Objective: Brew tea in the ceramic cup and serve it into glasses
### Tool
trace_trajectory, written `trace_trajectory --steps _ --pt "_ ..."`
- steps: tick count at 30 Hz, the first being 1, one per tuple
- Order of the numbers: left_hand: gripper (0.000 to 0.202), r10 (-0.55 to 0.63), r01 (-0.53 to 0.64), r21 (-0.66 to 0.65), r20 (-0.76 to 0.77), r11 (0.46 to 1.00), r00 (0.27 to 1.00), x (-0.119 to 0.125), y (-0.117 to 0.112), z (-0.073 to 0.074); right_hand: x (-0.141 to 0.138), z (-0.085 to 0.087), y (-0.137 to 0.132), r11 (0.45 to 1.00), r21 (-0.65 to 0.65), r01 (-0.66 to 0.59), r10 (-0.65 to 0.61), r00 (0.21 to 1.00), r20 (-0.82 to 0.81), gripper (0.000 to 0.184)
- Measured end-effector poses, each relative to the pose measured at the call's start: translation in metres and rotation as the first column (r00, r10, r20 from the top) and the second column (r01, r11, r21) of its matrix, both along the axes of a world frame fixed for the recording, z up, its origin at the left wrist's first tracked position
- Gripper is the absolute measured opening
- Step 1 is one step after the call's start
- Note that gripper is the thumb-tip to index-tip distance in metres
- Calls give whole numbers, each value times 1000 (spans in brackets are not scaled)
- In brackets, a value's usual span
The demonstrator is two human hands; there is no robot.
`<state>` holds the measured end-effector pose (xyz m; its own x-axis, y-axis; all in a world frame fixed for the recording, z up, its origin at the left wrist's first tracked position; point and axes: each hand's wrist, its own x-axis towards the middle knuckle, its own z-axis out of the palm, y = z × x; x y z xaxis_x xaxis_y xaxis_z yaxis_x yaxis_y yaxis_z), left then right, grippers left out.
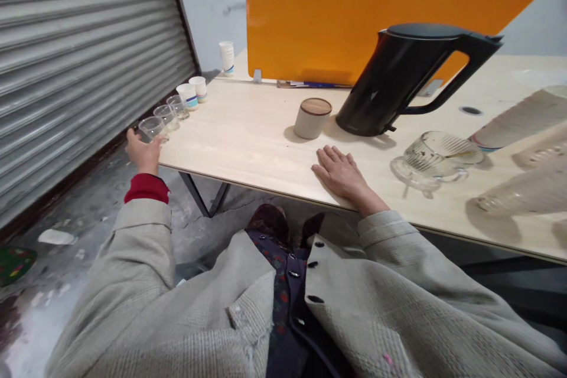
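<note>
At the table's left front corner, my left hand (pixel 145 152) has its thumb and fingers on either side of a clear plastic cup (pixel 153 126). This cup is the nearest in a row along the left edge. Behind it stand two more clear cups (pixel 166 115), then two white paper cups (pixel 187 95). My right hand (pixel 341 174) lies flat on the tabletop near the front edge, fingers stretched out and holding nothing. Just beyond its fingertips sits a grey canister (pixel 312 119) with a wooden lid, and a black electric kettle (pixel 390 80) stands behind to the right.
A ribbed glass cup (pixel 436 156) stands on the right of the table (pixel 239 147), beside stacks of paper cups (pixel 527 115) and clear cups (pixel 527 189) lying on their sides. An orange divider (pixel 305 35) crosses the back. Another paper cup stack (pixel 227 59) stands at the far left.
</note>
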<state>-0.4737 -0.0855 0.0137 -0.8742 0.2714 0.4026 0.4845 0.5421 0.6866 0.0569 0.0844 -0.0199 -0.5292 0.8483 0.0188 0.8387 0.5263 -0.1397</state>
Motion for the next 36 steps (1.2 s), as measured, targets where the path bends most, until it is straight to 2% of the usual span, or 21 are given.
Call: trace_trajectory --steps 3,6,9,12,14,18,22,26,30,32,34,36 --pt "59 168 -164 145 -14 976 986 19 -12 1 1 0 0 1000 3 -7 7 1000 -8 75" --pt "49 172 -141 256 -102 956 980 57 -20 -6 1 -1 0 1000 9 -11 12 1000 -20 74" --pt "42 16 31 269 -173 963 985 109 -22 -22 1 -1 0 1000 19 -11 12 1000 -25 74" --pt "31 -164 240 231 -307 943 938 165 -15 -38 0 0 0 1000 19 -10 11 1000 -17 73" --pt "22 -312 399 195 -364 896 878 197 -5 -45 0 1 -1 1000 10 -8 8 1000 -7 73" --pt "36 -597 660 109 -336 744 729 241 28 -51 -2 4 -3 1000 7 -3 3 1000 3 72" --pt "47 -740 762 44 -208 646 639 258 66 -54 -5 9 -6 1000 1 -4 4 1000 -9 70" --pt "61 -822 817 127 -23 562 569 255 106 -54 -7 15 -7 999 -35 -3 2 1000 -25 72" --pt "68 -844 826 175 99 536 527 257 135 -50 -8 18 -8 999 -39 -3 1 999 -42 71" --pt "66 -837 830 106 81 548 542 265 139 -49 -8 18 -7 1000 -29 -6 4 998 -56 70" --pt "63 -832 832 -26 9 554 554 274 136 -48 -8 17 -6 1000 -17 -14 13 997 -80 69" --pt "62 -853 832 -191 -61 520 519 282 131 -47 -7 16 -6 999 4 -44 44 991 -127 65"
